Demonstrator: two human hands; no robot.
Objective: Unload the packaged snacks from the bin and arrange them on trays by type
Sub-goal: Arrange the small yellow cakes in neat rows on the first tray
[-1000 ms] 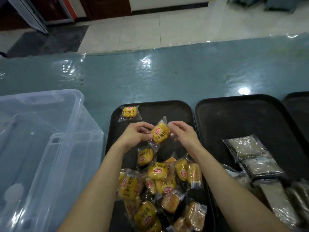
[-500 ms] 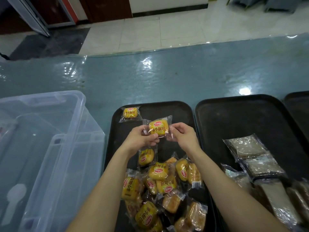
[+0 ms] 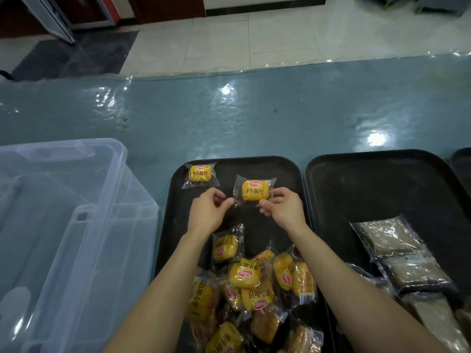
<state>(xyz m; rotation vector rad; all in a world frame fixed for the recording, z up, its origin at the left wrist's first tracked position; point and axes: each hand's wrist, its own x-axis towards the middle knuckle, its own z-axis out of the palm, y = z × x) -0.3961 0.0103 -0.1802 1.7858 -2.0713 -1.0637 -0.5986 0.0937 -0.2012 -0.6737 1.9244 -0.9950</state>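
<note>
The right hand pinched the bread packet; whether the curled left hand held its corner was unclear. Laying it flat, label up, beside the neighbouring packet seemed best.

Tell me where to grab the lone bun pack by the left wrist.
Pinch the pack by its far film flap, from above: it lies flat on the tray, that end free, its near end by the pile.
</note>
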